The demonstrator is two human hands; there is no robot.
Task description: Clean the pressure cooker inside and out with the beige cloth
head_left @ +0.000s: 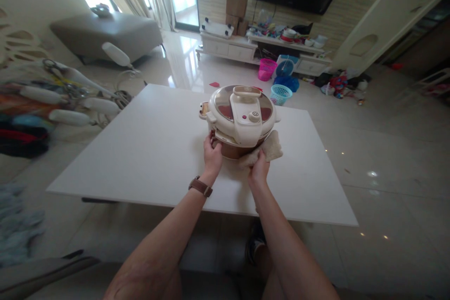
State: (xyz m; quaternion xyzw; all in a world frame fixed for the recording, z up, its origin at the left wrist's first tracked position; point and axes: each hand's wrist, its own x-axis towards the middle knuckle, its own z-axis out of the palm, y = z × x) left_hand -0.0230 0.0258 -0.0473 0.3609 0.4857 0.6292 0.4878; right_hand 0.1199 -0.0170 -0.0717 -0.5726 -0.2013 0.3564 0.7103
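A cream pressure cooker point(242, 117) with a shiny lid and a knob on its top bar stands on the white table point(158, 150). My left hand point(212, 153) is at the cooker's near left side, fingers curled against its body under the lid rim; its fingertips are partly hidden. My right hand point(259, 168) grips a beige cloth point(272, 146), which lies against the cooker's lower right side. A brown-strapped watch is on my left wrist.
Past the table's far edge stand a pink basket point(267, 69) and a light blue basket point(281, 94) on the tiled floor. A cluttered TV cabinet point(228, 49) lines the wall. To the left are a fallen lamp-like fixture point(101, 105) and a grey ottoman point(105, 33).
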